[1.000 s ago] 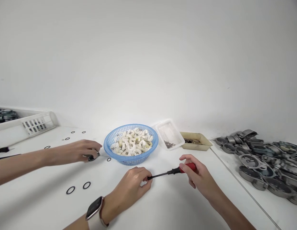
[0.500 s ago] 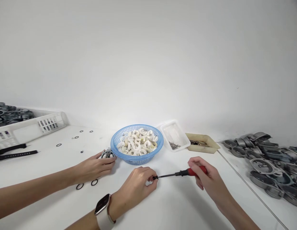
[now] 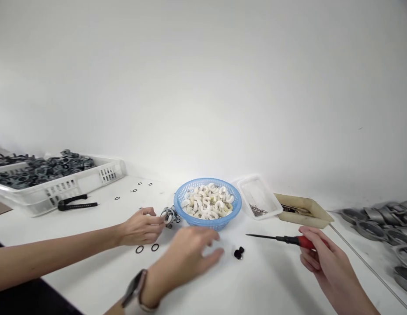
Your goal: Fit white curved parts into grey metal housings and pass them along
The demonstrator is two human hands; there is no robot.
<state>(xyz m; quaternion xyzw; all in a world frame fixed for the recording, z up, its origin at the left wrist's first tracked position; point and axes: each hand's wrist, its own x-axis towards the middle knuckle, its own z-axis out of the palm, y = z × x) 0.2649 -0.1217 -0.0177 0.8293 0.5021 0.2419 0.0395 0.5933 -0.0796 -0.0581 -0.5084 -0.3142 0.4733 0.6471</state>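
My left hand (image 3: pixel 193 253), with a smartwatch (image 3: pixel 134 288) on the wrist, hovers in front of the blue basket, slightly blurred, its thumb and fingers apart and holding nothing. Just right of it, a small black part (image 3: pixel 238 253) lies on the table. My right hand (image 3: pixel 324 258) grips the red handle of a screwdriver (image 3: pixel 285 239), whose thin dark shaft points left above the table. Further left, another person's hand (image 3: pixel 144 226) touches a small grey ring-shaped metal part (image 3: pixel 168 215) beside the basket.
The blue basket (image 3: pixel 177 208) holds white curved pieces. Beside it stand a white tray (image 3: pixel 270 199) with metal pins and a beige tray (image 3: pixel 324 216) with tools. Grey metal housings (image 3: pixel 373 232) pile up at right. At left are a white crate (image 3: pixel 88 179), a black strap (image 3: pixel 78 204) and black rings (image 3: pixel 139 249).
My left hand has let go of the small black part, which now lies on the table. The screwdriver has come away from it. The view has shifted left.
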